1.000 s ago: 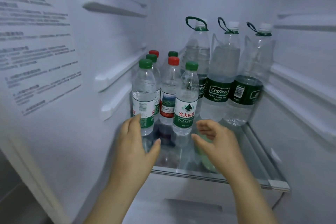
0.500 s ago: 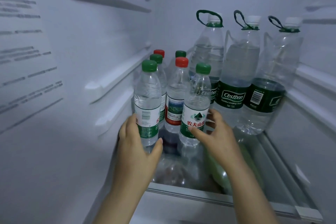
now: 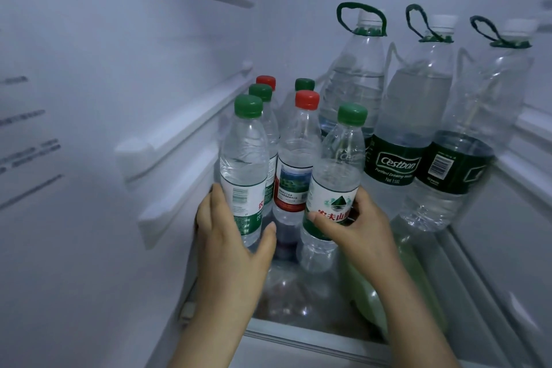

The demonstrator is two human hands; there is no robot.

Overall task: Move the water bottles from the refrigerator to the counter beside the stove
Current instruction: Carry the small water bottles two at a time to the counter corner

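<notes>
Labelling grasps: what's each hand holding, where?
Left hand grips the left green-capped bottle at its label; right hand grips the right green-capped bottle, also at label.

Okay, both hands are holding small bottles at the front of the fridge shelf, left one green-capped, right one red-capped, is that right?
Not quite. In the head view the right hand holds a green-capped front-right bottle, matching the left hand and its front-left bottle. The red-capped bottle stands between them.

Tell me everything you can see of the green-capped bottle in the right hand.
The green-capped bottle is clear plastic holding water, with a white label bearing a green mountain logo, red characters and a green band. It tilts, cap leaning right, just right of the front red-capped bottle. The right hand grips its label, thumb across the front.
</notes>
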